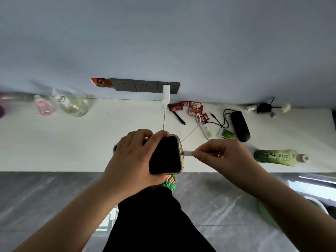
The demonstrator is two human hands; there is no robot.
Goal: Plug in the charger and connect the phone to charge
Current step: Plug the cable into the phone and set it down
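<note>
White counter under a pale wall, socket strip with white charger plugged in. Phone gripped in left hand above counter's front edge, screen up, long axis roughly left to right, port end facing right. Cable plug pinched in right hand, at the port. Best pushed straight along that axis, phone braced.

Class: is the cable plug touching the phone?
Touching. The head view shows the plug, pinched by the right hand, meeting the edge of the phone with no gap; the left hand holds the phone.
</note>
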